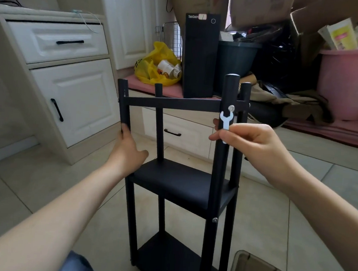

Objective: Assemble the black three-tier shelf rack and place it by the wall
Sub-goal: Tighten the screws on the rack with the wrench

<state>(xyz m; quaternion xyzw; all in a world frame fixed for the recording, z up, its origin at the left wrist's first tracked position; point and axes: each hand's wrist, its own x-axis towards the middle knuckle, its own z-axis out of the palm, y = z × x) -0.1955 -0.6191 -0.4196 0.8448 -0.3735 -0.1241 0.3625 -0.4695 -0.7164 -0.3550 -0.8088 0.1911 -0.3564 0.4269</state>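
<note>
The rack (177,181) stands at the centre of the frame on a beige tiled floor (43,189). The left hand (128,151) grips its left front post. The right hand (252,140) pinches a small white wrench (225,122) just under a screw (231,107) on the right front post. White cabinets (70,98) fill the upper left. A yellow bag (155,66), a black computer tower (200,56), cardboard boxes (259,7) and a pink tub (349,83) crowd the top.

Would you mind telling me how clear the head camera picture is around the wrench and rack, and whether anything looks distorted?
Head view: soft, even daylight, no hard shadows; the white wrench pinched by the right hand is washed out and soft-edged; the black rack loses shelf detail in darkness; wide-angle distortion tilts the white cabinet.
</note>
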